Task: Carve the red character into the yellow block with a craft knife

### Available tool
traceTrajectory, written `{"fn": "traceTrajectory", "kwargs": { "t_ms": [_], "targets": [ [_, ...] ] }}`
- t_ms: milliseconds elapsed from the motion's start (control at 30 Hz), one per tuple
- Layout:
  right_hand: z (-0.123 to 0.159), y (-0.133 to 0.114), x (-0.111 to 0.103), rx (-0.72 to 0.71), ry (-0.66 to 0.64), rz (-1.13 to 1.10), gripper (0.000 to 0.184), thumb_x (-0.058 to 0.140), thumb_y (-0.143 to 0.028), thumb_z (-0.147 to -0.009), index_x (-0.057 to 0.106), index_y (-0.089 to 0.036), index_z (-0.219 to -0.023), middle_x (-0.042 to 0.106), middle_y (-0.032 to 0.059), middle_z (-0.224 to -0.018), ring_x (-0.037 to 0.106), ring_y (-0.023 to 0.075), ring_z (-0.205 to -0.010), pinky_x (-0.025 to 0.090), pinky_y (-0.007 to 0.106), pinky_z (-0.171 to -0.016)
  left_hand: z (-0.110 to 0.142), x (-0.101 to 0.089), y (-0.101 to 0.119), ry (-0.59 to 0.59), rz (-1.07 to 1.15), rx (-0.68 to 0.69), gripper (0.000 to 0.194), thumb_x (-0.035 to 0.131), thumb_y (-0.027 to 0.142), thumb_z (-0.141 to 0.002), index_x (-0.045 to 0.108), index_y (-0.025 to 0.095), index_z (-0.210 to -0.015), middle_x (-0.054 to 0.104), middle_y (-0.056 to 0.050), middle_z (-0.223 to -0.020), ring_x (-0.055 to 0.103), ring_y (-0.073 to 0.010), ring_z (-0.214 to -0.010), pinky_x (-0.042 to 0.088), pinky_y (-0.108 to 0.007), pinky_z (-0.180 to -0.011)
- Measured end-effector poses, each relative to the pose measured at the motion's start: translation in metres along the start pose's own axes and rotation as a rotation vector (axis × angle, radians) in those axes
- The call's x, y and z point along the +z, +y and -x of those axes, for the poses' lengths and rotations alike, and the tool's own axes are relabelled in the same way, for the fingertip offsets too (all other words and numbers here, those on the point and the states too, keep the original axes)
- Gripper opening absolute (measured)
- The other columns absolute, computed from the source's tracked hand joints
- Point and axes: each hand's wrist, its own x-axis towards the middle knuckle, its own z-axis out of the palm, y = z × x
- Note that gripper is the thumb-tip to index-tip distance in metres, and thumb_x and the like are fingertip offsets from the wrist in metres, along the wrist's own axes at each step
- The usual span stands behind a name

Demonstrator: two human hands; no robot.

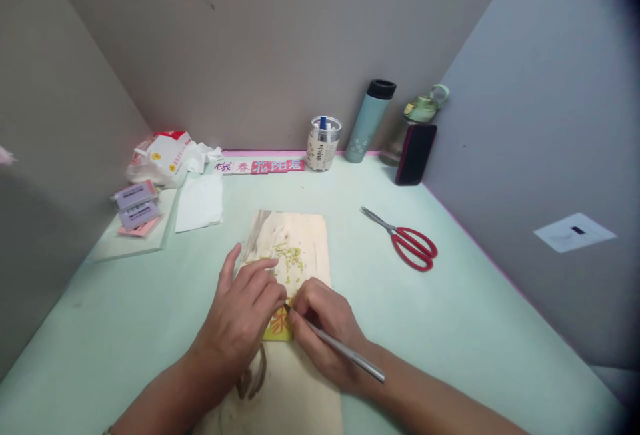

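Note:
A small yellow carving block (279,329) with an orange character on it lies on the wooden board (315,235). My left hand (245,308) rests over its left and far side, fingers bent and pressing to steady it. In my right hand (330,328) is a slim carving knife (350,353) with a silver metal handle, held like a pen. Its dark tip meets the block close to my left fingertips. Yellow shavings (293,258) are scattered on the board just beyond my hands. My fingers cover part of the block.
Red-handled scissors (413,245) lie at right. Along the back stand a paper-labelled cup (323,148), a teal bottle (369,121), a green-lidded bottle (423,108) and a phone (417,155). Character tiles (260,166), a tissue pack (163,158) and wrapped blocks (137,205) sit back left.

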Motion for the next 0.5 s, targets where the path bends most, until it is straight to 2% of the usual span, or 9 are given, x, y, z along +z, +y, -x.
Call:
{"fn": "traceTrajectory", "kwargs": {
  "t_ms": [300,367,433,500],
  "targets": [
    [0.0001,-0.0014,-0.0001,0.005,-0.003,0.017,0.02,0.048,-0.013,-0.09,0.04,-0.023,-0.075,0.049,-0.0024,-0.069,0.044,0.0134,-0.06,0.035,0.026,-0.056,0.002,-0.0001,0.0014,0.066,0.027,-0.004,0.03,0.038,0.014,-0.106,0.063,0.02,-0.09,0.066,-0.001,-0.083,0.057,-0.0247,-0.123,0.012,-0.064,-0.122],
    [-0.0001,-0.0013,0.0004,-0.006,0.004,0.017,0.02,0.049,-0.013,-0.089,0.04,-0.023,-0.075,0.049,-0.0023,-0.069,0.044,0.0134,-0.059,0.035,0.026,-0.056,0.0017,0.0007,0.0003,0.047,0.024,-0.023,0.028,0.039,0.013,-0.106,0.062,0.021,-0.091,0.065,-0.001,-0.084,0.056,-0.0245,-0.123,0.013,-0.063,-0.122],
    [-0.0004,-0.0011,0.0007,-0.012,0.006,0.014,0.02,0.049,-0.012,-0.088,0.04,-0.023,-0.074,0.05,-0.0021,-0.069,0.045,0.0134,-0.06,0.035,0.026,-0.056,0.0009,0.0016,-0.0017,0.014,0.026,-0.035,0.026,0.039,0.009,-0.104,0.059,0.02,-0.091,0.064,-0.003,-0.088,0.053,-0.0247,-0.128,0.016,-0.062,-0.121],
    [-0.0007,-0.0012,0.0008,-0.007,0.002,0.013,0.02,0.049,-0.012,-0.088,0.04,-0.023,-0.074,0.05,-0.002,-0.07,0.045,0.0134,-0.06,0.036,0.026,-0.057,-0.0001,0.0024,-0.0043,-0.007,0.037,-0.019,0.024,0.039,0.004,-0.101,0.055,0.02,-0.091,0.065,-0.006,-0.101,0.044,-0.026,-0.138,0.02,-0.06,-0.12]
  ]
}}
